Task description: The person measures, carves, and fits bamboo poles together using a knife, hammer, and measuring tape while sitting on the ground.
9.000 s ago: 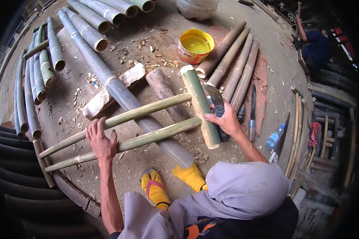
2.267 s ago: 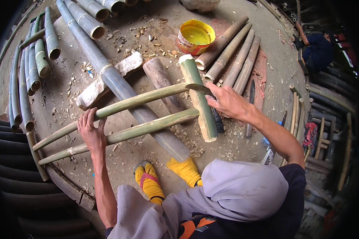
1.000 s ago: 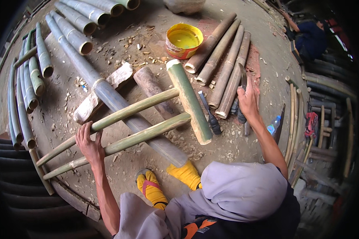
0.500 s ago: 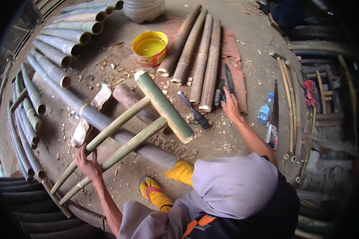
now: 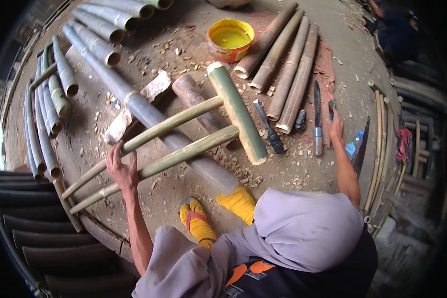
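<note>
My left hand (image 5: 122, 169) is closed around the upper rail of a bamboo frame (image 5: 239, 116), two thin poles set into a thick green crosspiece. The frame lies slantwise across a long grey bamboo pole (image 5: 156, 119). On the right, my right hand (image 5: 335, 128) grips a small dark, curved thing (image 5: 332, 107) whose kind I cannot make out. Just left of that hand a long-bladed knife (image 5: 317, 116) lies on the ground. Beside the knife are a small black object (image 5: 300, 120) and a chisel-like tool with a black handle (image 5: 270, 130).
A yellow bucket (image 5: 230, 40) of yellowish liquid stands beyond the frame, near several brown bamboo lengths (image 5: 278, 59). Grey-green bamboo poles (image 5: 92, 42) lie at the far left. A water bottle (image 5: 353, 144) and a saw (image 5: 362, 149) are right of my right arm. Wood chips litter the ground.
My right hand has moved right, away from the knife, with the small dark thing in it. My left hand stays on the frame. The whole view has shifted, so things appear farther right.
</note>
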The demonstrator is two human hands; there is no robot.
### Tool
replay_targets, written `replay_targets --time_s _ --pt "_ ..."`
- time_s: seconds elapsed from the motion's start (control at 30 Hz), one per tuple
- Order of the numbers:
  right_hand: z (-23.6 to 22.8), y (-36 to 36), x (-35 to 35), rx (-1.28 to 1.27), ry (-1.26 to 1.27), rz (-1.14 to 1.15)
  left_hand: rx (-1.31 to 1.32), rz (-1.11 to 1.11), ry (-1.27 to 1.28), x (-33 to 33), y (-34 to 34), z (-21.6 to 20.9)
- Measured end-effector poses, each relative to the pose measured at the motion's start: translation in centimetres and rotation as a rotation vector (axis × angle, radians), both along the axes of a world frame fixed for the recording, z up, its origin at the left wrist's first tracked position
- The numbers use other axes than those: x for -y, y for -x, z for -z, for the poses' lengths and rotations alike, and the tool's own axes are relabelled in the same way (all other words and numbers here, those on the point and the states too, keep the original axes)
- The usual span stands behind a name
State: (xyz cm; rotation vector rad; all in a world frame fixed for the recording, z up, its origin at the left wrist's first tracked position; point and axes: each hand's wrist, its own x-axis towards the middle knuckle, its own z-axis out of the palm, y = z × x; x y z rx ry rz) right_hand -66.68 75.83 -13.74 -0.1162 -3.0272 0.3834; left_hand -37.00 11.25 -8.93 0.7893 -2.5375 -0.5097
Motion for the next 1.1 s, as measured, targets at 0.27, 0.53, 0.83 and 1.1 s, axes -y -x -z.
replay_targets --time_s 0.27,0.53,0.83,1.1 --pt "4.1 3.0 -8.9 0.188 0.062 -0.139 -0.430 -0.438 0.160 -1.9 -5.4 0.6" --pt "-3.0 1.3 10.4 0.267 0.534 -0.165 -1.226 -0.820 -1.491 0.5 -12.8 4.0" --pt "-10.3 -10.1 27.4 0.915 1.299 -0.153 -1.777 -0.401 -1.730 3.5 -9.3 5.0" --pt "-11.3 -13.8 29.9 0.921 1.203 -0.113 -1.789 -0.547 -1.630 6.1 -10.4 4.5"
